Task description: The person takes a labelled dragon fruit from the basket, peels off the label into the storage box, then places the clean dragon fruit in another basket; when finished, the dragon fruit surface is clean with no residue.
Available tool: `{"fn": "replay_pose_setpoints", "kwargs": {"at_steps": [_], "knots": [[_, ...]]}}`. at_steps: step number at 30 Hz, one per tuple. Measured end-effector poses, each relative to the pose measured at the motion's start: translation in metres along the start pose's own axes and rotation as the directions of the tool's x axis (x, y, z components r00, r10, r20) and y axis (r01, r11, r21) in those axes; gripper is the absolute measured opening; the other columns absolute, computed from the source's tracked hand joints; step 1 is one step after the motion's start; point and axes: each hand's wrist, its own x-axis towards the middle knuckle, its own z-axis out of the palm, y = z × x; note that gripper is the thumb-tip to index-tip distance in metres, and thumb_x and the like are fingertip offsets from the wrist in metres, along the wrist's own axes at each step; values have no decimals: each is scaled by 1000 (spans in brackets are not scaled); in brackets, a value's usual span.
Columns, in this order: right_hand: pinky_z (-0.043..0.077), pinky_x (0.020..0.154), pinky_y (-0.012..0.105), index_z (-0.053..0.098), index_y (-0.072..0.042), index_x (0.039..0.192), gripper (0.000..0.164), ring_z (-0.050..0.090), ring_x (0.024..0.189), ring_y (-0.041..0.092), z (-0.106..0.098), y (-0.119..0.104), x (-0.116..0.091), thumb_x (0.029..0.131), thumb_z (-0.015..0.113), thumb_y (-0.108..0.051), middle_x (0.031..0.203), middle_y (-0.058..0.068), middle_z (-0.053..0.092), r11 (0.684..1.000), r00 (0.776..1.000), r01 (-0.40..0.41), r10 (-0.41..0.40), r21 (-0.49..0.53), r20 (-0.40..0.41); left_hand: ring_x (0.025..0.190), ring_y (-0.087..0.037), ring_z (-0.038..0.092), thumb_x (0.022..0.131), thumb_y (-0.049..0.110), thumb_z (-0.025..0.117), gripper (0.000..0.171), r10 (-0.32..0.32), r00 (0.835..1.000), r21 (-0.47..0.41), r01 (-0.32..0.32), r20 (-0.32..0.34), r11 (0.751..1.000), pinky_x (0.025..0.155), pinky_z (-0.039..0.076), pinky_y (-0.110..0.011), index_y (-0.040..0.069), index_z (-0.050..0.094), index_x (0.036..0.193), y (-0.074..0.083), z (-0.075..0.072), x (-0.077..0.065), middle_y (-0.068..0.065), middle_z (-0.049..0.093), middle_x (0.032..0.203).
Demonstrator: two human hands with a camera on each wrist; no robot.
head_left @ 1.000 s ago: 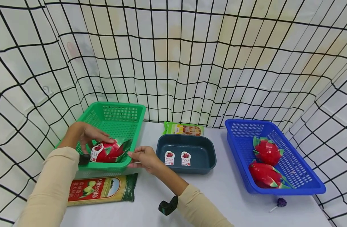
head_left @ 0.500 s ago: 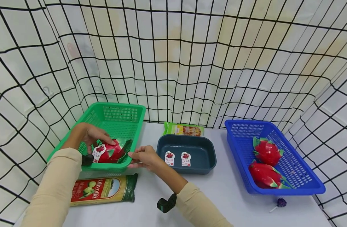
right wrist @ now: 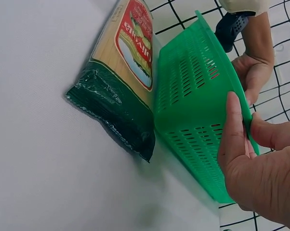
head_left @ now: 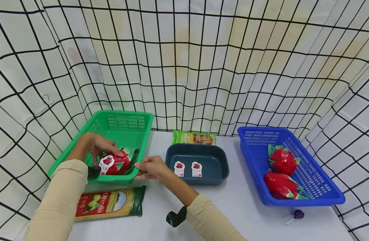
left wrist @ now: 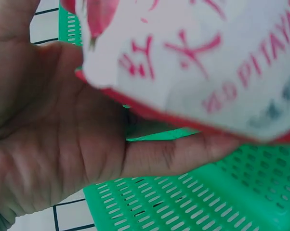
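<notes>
Inside the green basket (head_left: 124, 113) at the left, my left hand (head_left: 102, 144) grips a red dragon fruit (head_left: 120, 163) with green leaf tips. A white label (head_left: 106, 163) covers its near side; in the left wrist view the label (left wrist: 183, 57) shows pink lettering that includes "PITAYA". The fruit lies close to the basket's near right corner. At that corner my right hand (head_left: 154, 167) pinches the basket rim between thumb and fingers, as the right wrist view shows with the hand (right wrist: 265, 159) across the green wall (right wrist: 193, 96).
Right of the green basket stands a dark teal tray (head_left: 196, 146) with two fruit stickers (head_left: 188, 169). Behind it lies a green snack packet (head_left: 194, 137). A blue basket (head_left: 247, 164) holds two dragon fruits (head_left: 283, 161). A pasta bag (head_left: 118, 202) and a lollipop (head_left: 299, 214) lie nearer; black netting surrounds the table.
My left hand and the dragon fruit have shifted slightly rightward in the basket, and the label has tilted upward. My right hand keeps its hold on the rim.
</notes>
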Motion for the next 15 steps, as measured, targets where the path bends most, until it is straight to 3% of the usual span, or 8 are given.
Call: {"fn": "replay_pose_setpoints", "kwargs": {"at_steps": [5,8,11,15], "knots": [[57,55,23,58,-7,88,10,63,61,12,1,1,-1,92,66,-10,70,6,59,1000,1000,-4,4,-2,9,113,-42,47,90,44,63,87,21,1000,-14,-21,22,1000,68,54,-45,2,11,145,-2,1,-1,-30,30,140],[57,55,23,58,-7,88,10,63,60,12,1,-1,-3,92,66,-11,70,6,60,1000,1000,1,-1,-9,5,114,-41,46,91,43,63,94,37,999,-33,-37,13,999,69,56,-46,7,-1,151,-2,0,-3,-29,28,143],[57,54,22,59,-6,89,10,64,60,13,1,-2,-5,92,67,-12,70,6,61,1000,1000,6,-6,-19,4,120,-45,44,92,41,62,96,79,997,-81,-79,-2,994,77,57,-53,15,-6,153,1,-1,-6,-29,21,148],[56,54,22,59,-6,90,9,65,60,12,-1,-2,-5,92,67,-12,70,6,62,999,1000,10,-10,-31,7,132,-57,28,93,37,63,97,149,988,-133,-153,-34,979,81,54,-63,22,-11,154,6,-3,-11,-30,1,154]]}}
